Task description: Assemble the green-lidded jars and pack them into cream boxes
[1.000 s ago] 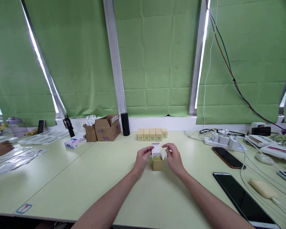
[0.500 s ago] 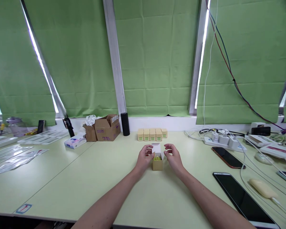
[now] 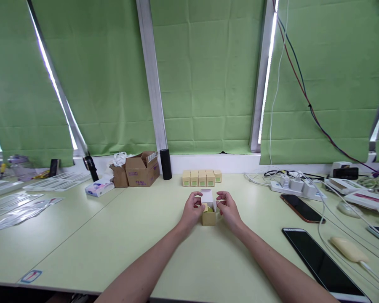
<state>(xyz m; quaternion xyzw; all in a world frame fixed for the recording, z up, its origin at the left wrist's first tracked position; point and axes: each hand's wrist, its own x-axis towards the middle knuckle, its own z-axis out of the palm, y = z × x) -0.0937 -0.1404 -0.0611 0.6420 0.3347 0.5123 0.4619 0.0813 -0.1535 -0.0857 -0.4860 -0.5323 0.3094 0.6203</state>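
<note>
A small brown cardboard box (image 3: 209, 219) stands on the table before me, its white-lined lid (image 3: 206, 195) raised at the back. Inside, a yellow-green item (image 3: 210, 209) is partly visible; its kind is unclear. My left hand (image 3: 193, 207) is at the left side of the box, fingers curled and thumb tip on a pale side flap (image 3: 205, 206) that leans inward. At the opposite side, the bent fingers and thumb of my right hand (image 3: 229, 209) touch the right edge.
Several similar small boxes (image 3: 202, 178) stand in a row farther back. A larger carton (image 3: 142, 170), a black cylinder (image 3: 166, 164) and a tissue pack (image 3: 100, 187) are at back left. Phones (image 3: 302, 208), a tablet (image 3: 322, 261) and a power strip (image 3: 298, 188) with cables lie right.
The left side flap has tilted inward over the yellow-green item under my left thumb. My right hand has shifted slightly left, closer to the box.
</note>
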